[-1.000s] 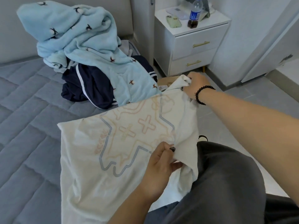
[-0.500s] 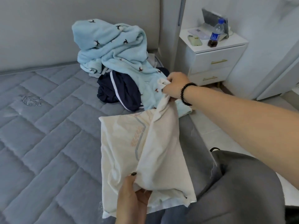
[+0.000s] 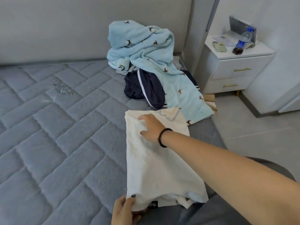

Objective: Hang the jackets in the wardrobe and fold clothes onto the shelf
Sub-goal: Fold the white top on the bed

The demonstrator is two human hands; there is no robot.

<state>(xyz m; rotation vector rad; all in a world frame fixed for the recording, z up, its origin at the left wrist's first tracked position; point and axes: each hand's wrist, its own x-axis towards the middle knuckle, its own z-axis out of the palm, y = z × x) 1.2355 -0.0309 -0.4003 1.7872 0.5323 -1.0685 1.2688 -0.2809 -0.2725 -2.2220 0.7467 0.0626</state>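
- Soft, even daylight; bright, no glare.
- Faint shadows under the arm (image 3: 227,158).
- Wide-angle bending at the edges.
- Slight softness throughout; the bottle (image 3: 242,41) label is unreadable.

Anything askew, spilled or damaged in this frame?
Nothing spilled or damaged. The light blue fleece garment and navy white-striped garment lie heaped unfolded on the grey quilted mattress; the fleece's end hangs over the bed edge. The cream T-shirt lies folded lengthwise.

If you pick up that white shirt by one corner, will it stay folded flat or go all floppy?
Probably floppy: the white shirt is thin cloth that wrinkles under the right hand pressing it. The fold would likely fall open, since only the mattress and both hands hold its shape. It looks light; the left hand lifts its edge with a pinch.
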